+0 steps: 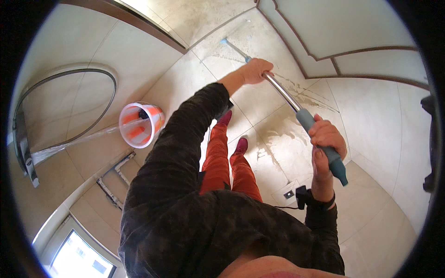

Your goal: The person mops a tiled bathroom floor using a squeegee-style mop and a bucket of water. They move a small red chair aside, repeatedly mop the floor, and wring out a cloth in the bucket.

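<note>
My left hand (257, 71) is closed round the metal shaft of a long-handled floor cleaning tool (283, 92). My right hand (328, 139) grips its grey-green handle near the upper end. The pole slants away to the far floor, where its light-blue lower end (224, 41) touches or nearly touches the tiles; the exact head type cannot be told. Wet, dirty streaks (306, 99) mark the tiled floor. At the left, water (94, 133) streams from a wall fitting (31, 170) into an orange and white bucket (158, 116), in which something dark shows.
A grey hose (114, 81) loops along the left wall. A metal frame (120, 170) is at the lower left, near a window (81, 255). Brown-trimmed frosted panels (358, 27) stand at the upper right. A floor drain (288, 194) lies right of my legs.
</note>
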{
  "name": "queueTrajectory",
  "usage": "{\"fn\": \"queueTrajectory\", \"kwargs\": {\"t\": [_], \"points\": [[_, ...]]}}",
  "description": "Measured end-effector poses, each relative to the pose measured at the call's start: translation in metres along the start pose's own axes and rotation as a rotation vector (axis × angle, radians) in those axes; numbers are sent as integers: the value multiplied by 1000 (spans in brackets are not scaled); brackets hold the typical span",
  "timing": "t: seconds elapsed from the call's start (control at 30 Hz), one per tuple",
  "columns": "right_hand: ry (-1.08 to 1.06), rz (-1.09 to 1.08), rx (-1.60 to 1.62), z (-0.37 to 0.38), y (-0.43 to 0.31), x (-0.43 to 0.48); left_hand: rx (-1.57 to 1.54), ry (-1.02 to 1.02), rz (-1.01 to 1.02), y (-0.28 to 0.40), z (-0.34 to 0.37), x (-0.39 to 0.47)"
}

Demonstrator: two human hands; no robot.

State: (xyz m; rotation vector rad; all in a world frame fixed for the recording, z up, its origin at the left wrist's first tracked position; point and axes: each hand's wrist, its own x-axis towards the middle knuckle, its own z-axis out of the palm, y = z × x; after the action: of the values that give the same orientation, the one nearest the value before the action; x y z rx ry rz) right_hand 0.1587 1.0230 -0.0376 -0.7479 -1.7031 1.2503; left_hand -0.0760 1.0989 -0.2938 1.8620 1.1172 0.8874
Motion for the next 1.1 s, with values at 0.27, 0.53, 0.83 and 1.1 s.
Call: {"fn": "queueTrajectory", "kwargs": {"t": [0.27, 0.53, 0.83, 1.1], "points": [[58, 48, 41, 55, 92, 53, 104, -36, -3, -116, -39, 16], [266, 347, -218, -15, 19, 11, 74, 107, 94, -61, 82, 26], [342, 517, -297, -47, -107, 10, -153, -279, 27, 92, 112, 50], [273, 209, -78, -42, 7, 76, 86, 22, 194, -41, 8, 116]]}}
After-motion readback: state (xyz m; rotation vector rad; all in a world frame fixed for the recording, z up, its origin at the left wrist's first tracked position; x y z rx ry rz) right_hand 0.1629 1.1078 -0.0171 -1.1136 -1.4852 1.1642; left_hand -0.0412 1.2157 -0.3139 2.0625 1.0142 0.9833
